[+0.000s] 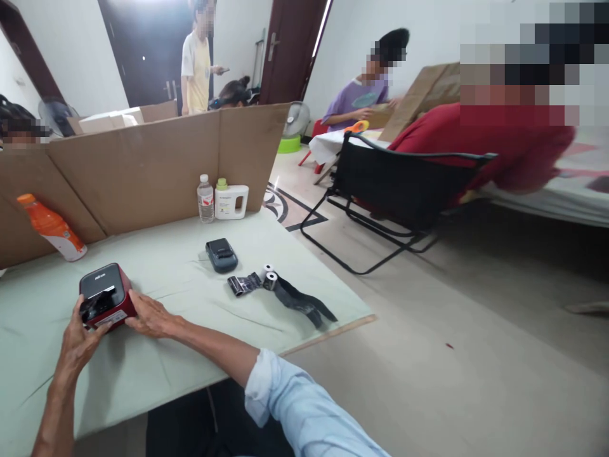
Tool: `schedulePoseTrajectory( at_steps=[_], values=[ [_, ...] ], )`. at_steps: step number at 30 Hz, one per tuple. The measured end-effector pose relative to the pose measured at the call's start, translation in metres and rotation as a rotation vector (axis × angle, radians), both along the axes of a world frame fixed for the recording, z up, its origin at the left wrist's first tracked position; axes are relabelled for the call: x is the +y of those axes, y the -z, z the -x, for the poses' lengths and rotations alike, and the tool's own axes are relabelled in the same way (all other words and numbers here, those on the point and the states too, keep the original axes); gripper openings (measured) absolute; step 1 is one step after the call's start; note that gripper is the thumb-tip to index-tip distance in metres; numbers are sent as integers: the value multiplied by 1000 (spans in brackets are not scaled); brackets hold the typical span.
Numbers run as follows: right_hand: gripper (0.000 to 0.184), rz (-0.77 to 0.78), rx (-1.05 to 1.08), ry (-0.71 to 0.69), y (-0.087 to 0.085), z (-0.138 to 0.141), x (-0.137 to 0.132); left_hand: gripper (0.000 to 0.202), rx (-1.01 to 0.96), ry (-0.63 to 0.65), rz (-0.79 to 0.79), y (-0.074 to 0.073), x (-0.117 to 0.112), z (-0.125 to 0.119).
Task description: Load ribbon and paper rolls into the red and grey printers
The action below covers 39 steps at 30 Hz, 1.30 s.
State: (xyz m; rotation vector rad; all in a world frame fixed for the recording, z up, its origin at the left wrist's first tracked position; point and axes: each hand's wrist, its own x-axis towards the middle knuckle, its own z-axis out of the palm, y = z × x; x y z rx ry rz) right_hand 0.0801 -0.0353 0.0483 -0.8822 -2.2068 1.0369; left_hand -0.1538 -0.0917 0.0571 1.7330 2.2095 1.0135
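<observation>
Pale green table (143, 374), near edge: left hand (78, 339) and right hand (150, 315) clasp red printer (102, 295) between them, fingers closed against its front and right side. Beyond: grey device (221, 255), paper rolls (269, 277), cardboard wall (143, 165), black chair (404, 184) on pale floor.

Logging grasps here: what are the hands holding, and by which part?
The red printer, resting on the table. The left hand grips its near front corner, and the right hand presses against its right side.

Red-and-black label printer (103, 296) sits upright on table.
</observation>
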Motion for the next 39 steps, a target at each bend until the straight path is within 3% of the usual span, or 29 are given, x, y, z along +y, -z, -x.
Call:
schedulePoseTrajectory(
  at_steps=[5, 8, 11, 14, 19, 22, 27, 32, 35, 39],
  values=[
    [65, -120, -13, 110, 28, -53, -15, 76, 350, -96, -487, -16, -24, -60],
    [62, -177, -80, 321, 38, -95, -2, 57, 419, 62, -587, -22, -23, -112],
    [59, -223, -129, 616, 34, -139, 27, 46, 376, 343, -444, -13, 8, -158],
    [61, -208, -184, 809, 24, -174, 56, 51, 309, 468, -205, 7, 58, -197],
    [67, -28, -277, 923, 18, -202, 86, 66, 166, 504, 166, 23, 129, -263],
    [63, 82, -260, 922, 22, -206, 95, 63, 80, 575, 225, 22, 150, -292],
    [45, 115, -219, 896, 32, -207, 101, 56, -80, 509, 186, 28, 163, -306],
    [42, 72, -186, 864, 29, -204, 99, 48, -148, 513, 121, 36, 160, -302],
    [47, 44, -162, 818, 22, -193, 92, 48, -116, 501, 59, 32, 151, -285],
    [57, 32, -82, 682, 19, -165, 76, 57, -49, 425, 22, 24, 128, -243]
  ],
)
